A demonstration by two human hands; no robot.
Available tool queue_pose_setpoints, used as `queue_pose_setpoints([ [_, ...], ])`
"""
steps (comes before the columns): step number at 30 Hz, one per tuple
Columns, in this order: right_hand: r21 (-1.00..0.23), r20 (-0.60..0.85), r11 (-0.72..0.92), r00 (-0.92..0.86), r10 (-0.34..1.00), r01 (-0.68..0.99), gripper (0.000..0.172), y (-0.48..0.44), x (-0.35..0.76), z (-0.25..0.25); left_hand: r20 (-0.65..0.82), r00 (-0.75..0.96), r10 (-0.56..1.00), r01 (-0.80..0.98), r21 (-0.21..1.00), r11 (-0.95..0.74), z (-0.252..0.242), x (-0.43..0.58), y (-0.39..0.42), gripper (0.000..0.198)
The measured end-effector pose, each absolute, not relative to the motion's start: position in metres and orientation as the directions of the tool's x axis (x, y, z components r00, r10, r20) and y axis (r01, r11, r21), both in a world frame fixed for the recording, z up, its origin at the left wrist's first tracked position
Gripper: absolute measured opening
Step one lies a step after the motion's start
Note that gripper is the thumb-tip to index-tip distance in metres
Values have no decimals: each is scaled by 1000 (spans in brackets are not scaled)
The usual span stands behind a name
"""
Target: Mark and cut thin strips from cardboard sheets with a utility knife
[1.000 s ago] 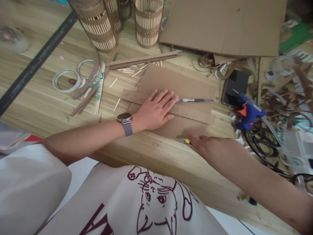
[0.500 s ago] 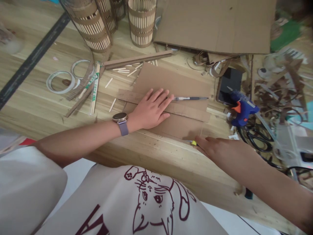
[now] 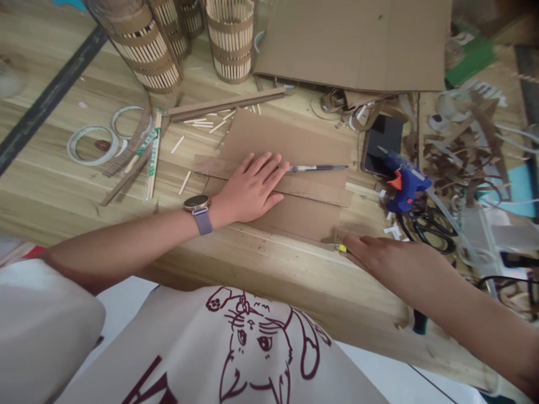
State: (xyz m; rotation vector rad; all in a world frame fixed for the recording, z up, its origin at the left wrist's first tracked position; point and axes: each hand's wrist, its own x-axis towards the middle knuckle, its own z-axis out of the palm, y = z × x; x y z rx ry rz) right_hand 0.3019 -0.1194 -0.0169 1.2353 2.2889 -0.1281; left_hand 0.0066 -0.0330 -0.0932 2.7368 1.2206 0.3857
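Note:
My left hand (image 3: 250, 188) lies flat with fingers stretched out on a narrow cardboard strip (image 3: 311, 189), which rests across a larger cardboard sheet (image 3: 290, 143). A watch with a purple strap sits on that wrist. My right hand (image 3: 385, 261) is closed on a small knife with a yellow tip (image 3: 342, 247) at the sheet's near right corner; only the tip shows. A pen (image 3: 318, 168) lies on the sheet just beyond my left fingertips.
A blue glue gun (image 3: 402, 179), black scissors (image 3: 433, 233) and a phone (image 3: 381, 143) lie to the right among cardboard scraps. Stick-and-cardboard cylinders (image 3: 229, 39) stand at the back. Tape rolls (image 3: 92, 145) and loose sticks lie at left. A big cardboard panel (image 3: 353, 42) is behind.
My right hand has slid rightward along the sheet's near edge to its right corner with the yellow-tipped knife. My left hand stays pressed flat on the strip.

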Motion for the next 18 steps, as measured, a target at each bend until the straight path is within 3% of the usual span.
queue_pose_setpoints([
  [3, 185, -552, 568, -394, 735, 802, 21, -119, 306, -16, 181, 641, 745, 712, 220, -666, -93, 6, -33, 64],
  [9, 156, -518, 555, -410, 750, 817, 16, -121, 315, -18, 178, 646, 742, 713, 208, -670, -94, 6, -32, 64],
  [18, 165, -552, 556, -391, 737, 815, 22, -122, 321, -23, 163, 642, 749, 720, 206, -662, -92, 7, -33, 63],
])
